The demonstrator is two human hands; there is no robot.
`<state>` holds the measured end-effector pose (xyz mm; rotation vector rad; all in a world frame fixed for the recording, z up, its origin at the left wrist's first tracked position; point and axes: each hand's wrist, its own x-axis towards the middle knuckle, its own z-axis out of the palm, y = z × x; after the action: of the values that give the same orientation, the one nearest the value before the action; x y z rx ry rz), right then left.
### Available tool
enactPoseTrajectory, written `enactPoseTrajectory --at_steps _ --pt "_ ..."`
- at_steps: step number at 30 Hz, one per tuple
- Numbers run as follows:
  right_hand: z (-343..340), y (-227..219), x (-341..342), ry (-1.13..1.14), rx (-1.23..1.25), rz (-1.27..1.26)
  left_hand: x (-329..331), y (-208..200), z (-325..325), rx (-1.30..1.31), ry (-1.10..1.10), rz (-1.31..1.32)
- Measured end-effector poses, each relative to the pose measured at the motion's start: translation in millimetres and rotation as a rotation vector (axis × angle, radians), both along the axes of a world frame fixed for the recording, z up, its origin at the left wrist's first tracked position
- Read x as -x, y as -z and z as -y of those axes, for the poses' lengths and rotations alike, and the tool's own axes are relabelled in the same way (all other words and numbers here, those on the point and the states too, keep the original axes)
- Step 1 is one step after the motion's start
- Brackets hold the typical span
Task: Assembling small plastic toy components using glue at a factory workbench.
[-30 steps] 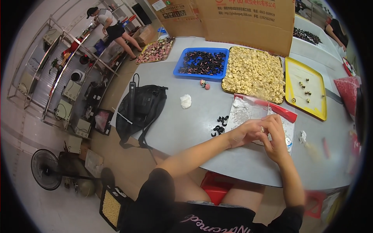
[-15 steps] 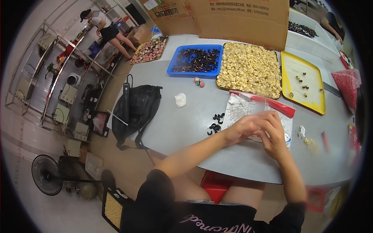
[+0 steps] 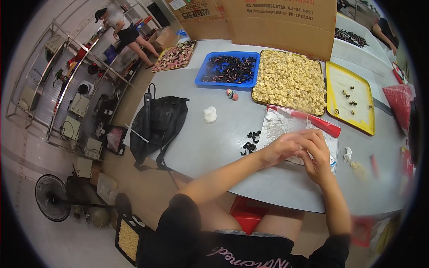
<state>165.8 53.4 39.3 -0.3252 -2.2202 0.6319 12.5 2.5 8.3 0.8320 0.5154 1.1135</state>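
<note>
Over the white board, the left hand and right hand meet in apparently fine fingerwork, holding what I can't tell; steadiness seems needed next.

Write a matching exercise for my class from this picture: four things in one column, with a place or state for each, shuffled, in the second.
Column one
1. Left hand and right hand
2. Small black curved pieces
3. Blue tray
4. Yellow tray

Column two
A. Bears a few scattered small pieces
B. Together above the white sheet
C. Holds many dark and pink pieces
D. On the tabletop, left of the sheet

Pairs: 1-B, 2-D, 3-C, 4-A
</note>
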Motion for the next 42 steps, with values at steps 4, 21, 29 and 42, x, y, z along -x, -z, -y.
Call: enactPoseTrajectory --at_steps 4,21,29,42 --pt "-0.5 0.0 -0.7 0.001 -0.005 0.001 -0.2 -1.9 -1.2 -0.020 0.022 0.001" --pt "0.7 0.2 -0.2 0.001 0.002 -0.007 -0.2 -3.9 0.7 -0.006 0.019 -0.004" --pt "0.3 -0.3 -1.4 0.001 -0.008 -0.005 0.1 -3.0 0.0 -0.006 0.028 -0.014" --pt "0.5 -0.4 -1.2 0.004 0.013 0.005 1.5 2.1 -0.8 -0.009 0.024 -0.011"
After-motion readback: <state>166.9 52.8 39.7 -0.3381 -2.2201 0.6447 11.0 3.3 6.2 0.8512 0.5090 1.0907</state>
